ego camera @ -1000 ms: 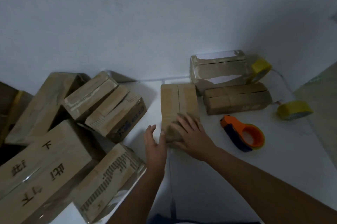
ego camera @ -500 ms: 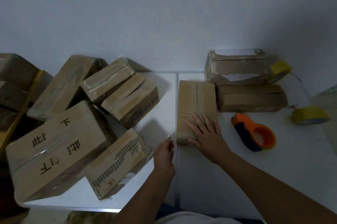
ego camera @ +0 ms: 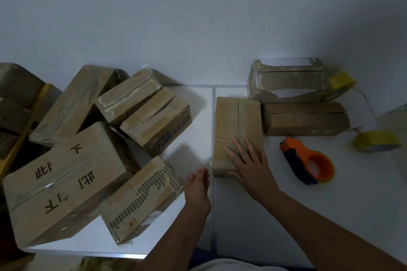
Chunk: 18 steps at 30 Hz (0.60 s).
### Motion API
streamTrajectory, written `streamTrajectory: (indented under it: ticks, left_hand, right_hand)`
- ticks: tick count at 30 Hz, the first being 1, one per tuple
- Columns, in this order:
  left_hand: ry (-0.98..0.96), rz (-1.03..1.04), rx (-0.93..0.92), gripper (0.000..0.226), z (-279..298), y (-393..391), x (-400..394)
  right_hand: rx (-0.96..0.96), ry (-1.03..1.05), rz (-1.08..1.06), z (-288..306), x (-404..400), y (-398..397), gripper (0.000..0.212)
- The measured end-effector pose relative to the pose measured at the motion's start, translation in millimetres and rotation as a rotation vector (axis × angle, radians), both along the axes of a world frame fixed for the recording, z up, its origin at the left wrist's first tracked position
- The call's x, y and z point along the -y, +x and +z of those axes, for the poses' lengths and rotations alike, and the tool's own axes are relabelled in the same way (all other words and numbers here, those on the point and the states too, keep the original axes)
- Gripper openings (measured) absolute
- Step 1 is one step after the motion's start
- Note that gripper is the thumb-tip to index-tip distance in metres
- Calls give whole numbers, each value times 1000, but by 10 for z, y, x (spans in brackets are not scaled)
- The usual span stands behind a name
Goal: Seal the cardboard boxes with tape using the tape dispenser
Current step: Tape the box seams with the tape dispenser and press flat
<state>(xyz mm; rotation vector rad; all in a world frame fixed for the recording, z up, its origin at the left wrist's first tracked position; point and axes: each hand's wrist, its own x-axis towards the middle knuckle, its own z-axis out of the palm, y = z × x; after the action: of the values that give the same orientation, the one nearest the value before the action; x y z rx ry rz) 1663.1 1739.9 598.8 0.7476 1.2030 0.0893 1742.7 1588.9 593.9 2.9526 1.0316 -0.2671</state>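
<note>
A small flat cardboard box lies lengthwise on the white table, just right of the table's seam. My right hand presses flat on its near end, fingers straight and spread. My left hand hovers left of the box over the seam, apart from it, fingers loosely together and holding nothing I can make out. A faint clear glint shows at its fingertips. The orange and blue tape dispenser lies on the table to the right of my right hand, untouched.
Two more boxes sit at the back right against the wall. Yellow tape rolls lie beside them. Several larger cardboard boxes are piled over the table's left half, the nearest one close to my left hand.
My left hand has come off the box's near left corner and drawn back toward me and left. My right hand stays pressed on the box. The view has shifted left.
</note>
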Motion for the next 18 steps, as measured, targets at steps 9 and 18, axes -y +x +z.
streamTrajectory:
  ticks: [9,18]
  left_hand:
    - [186,-92,27,6,-39,96,32]
    - [229,-326,-47,14,-88,344,-6]
  right_hand:
    - [-5,11,9,49,3,-9,70]
    - [7,55,-47,60,-48,-14,65]
